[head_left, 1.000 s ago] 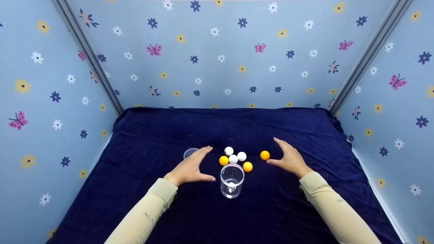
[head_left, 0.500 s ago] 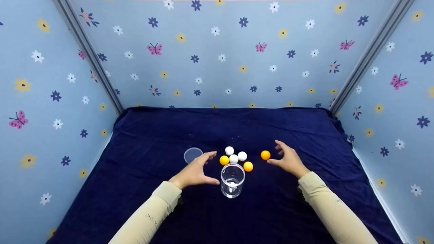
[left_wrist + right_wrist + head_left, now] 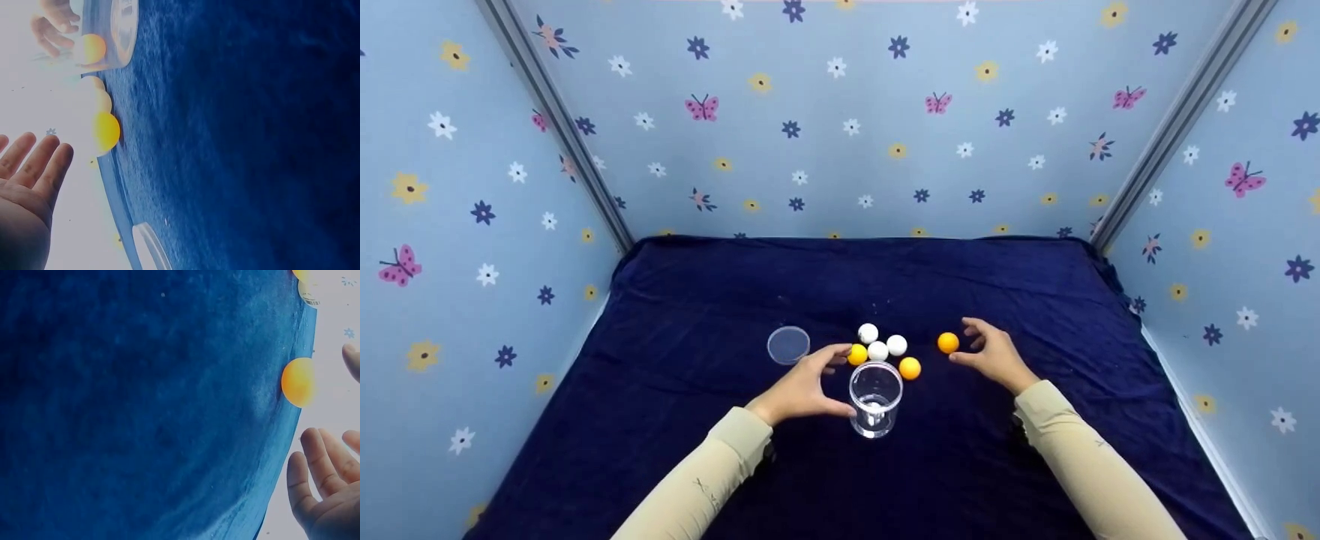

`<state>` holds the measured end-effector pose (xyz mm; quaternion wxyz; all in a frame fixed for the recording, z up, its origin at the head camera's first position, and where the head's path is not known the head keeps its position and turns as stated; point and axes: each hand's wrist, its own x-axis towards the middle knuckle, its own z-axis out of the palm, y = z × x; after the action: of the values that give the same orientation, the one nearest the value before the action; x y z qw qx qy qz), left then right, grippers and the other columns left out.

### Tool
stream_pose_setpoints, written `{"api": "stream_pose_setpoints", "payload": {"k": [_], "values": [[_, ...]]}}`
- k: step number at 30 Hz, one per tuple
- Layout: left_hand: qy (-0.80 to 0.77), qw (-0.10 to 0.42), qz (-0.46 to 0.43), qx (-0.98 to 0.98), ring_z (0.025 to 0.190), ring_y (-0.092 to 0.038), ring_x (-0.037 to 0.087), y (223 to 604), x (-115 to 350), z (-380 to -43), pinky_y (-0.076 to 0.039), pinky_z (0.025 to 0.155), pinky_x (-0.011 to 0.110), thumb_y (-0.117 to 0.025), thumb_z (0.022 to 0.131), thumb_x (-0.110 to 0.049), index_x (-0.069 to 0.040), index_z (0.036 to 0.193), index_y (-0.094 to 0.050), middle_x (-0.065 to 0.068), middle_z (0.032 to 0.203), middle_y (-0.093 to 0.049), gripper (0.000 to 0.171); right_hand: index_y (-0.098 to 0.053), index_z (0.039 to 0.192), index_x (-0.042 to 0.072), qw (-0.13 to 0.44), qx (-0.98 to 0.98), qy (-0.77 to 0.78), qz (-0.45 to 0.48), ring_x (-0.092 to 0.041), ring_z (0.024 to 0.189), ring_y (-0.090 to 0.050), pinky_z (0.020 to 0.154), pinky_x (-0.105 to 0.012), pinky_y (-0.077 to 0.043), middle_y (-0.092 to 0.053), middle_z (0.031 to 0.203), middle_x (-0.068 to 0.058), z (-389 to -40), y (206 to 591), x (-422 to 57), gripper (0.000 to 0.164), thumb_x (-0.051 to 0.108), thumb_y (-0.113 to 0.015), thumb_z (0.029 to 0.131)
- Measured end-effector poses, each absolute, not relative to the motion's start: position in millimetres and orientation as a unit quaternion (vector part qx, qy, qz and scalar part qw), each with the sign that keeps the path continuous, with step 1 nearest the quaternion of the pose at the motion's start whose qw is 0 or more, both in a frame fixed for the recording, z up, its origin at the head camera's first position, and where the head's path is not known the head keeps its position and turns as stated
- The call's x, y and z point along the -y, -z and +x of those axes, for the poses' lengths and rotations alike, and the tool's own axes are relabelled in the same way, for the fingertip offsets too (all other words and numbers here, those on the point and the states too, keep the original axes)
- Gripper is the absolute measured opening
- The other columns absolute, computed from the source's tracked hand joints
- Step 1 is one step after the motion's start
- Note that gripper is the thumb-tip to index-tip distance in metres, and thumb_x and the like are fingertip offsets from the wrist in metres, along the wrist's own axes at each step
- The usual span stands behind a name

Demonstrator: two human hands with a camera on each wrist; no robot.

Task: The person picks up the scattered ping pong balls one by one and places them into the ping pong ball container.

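Observation:
A clear, open-topped plastic jar (image 3: 874, 397) stands upright on the dark blue cloth. Just left of it is my left hand (image 3: 802, 386), thumb and fingers spread apart; in the head view the thumb tip reaches the jar's side, but contact cannot be told. The left wrist view shows the extended fingers (image 3: 48, 169) holding nothing. An orange ping-pong ball (image 3: 948, 343) lies apart on the right. My right hand (image 3: 996, 360) is beside it, thumb and loosely bent fingers spread on its near right; the right wrist view shows a gap between fingers and ball (image 3: 298, 382).
Behind the jar sit several ping-pong balls: white balls (image 3: 877, 351) and orange ones (image 3: 910, 368). A round clear lid (image 3: 788, 345) lies flat left of them, behind my left hand. Flower-patterned walls (image 3: 840, 120) enclose the cloth-covered table (image 3: 697, 285) at the back and sides.
My left hand has moved right and nearer, away from the lid and up to the jar. The right hand's fingers have bent in slightly towards the orange ball. Balls and jar stay put.

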<state>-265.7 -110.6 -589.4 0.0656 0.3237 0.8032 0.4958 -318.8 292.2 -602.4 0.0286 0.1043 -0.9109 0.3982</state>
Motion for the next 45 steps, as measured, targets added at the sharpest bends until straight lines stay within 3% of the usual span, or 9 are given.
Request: {"api": "stream_pose_setpoints", "payload": {"k": [8, 15, 30, 35, 45], "values": [[-0.509, 0.073, 0.330, -0.792, 0.140, -0.061, 0.047, 595, 103, -264, -0.054, 0.115, 0.058, -0.104, 0.071, -0.023, 0.011, 0.154, -0.047, 0.032, 0.152, -0.059, 0.107, -0.061, 0.146, -0.007, 0.013, 0.913, -0.395, 0.097, -0.038, 0.103, -0.071, 0.092, -0.053, -0.059, -0.072, 0.129, -0.029, -321, 605, -285, 0.072, 0.015, -0.093, 0.086], [-0.503, 0.071, 0.328, -0.797, 0.136, -0.065, 0.034, 598, 98, -262, -0.057, 0.113, 0.049, -0.104, 0.070, -0.023, 0.009, 0.153, -0.050, 0.021, 0.149, -0.065, 0.104, -0.063, 0.143, -0.008, 0.013, 0.914, -0.394, 0.096, -0.036, 0.098, -0.071, 0.088, -0.046, -0.059, -0.072, 0.126, -0.027, -323, 607, -280, 0.069, 0.012, -0.093, 0.085], [-0.505, 0.079, 0.326, -0.795, 0.120, -0.074, 0.024, 600, 86, -257, -0.060, 0.107, 0.034, -0.104, 0.071, -0.025, -0.007, 0.149, -0.058, 0.007, 0.142, -0.070, 0.092, -0.066, 0.138, -0.010, 0.015, 0.918, -0.386, 0.095, -0.038, 0.095, -0.073, 0.087, -0.050, -0.062, -0.073, 0.121, -0.029, -331, 611, -276, 0.060, 0.008, -0.091, 0.086], [-0.508, 0.088, 0.324, -0.793, 0.120, -0.074, 0.018, 600, 84, -257, -0.059, 0.109, 0.032, -0.104, 0.071, -0.025, -0.012, 0.149, -0.060, 0.001, 0.140, -0.072, 0.090, -0.067, 0.136, -0.009, 0.013, 0.919, -0.383, 0.090, -0.035, 0.094, -0.074, 0.086, -0.046, -0.062, -0.074, 0.120, -0.028, -332, 613, -275, 0.058, 0.007, -0.091, 0.086], [-0.506, 0.078, 0.323, -0.796, 0.119, -0.075, 0.025, 602, 80, -256, -0.058, 0.109, 0.033, -0.104, 0.071, -0.026, -0.007, 0.146, -0.062, 0.005, 0.134, -0.076, 0.089, -0.068, 0.133, -0.011, 0.009, 0.918, -0.388, 0.087, -0.034, 0.094, -0.075, 0.082, -0.032, -0.061, -0.076, 0.123, -0.028, -336, 617, -274, 0.054, 0.004, -0.089, 0.086]]}}
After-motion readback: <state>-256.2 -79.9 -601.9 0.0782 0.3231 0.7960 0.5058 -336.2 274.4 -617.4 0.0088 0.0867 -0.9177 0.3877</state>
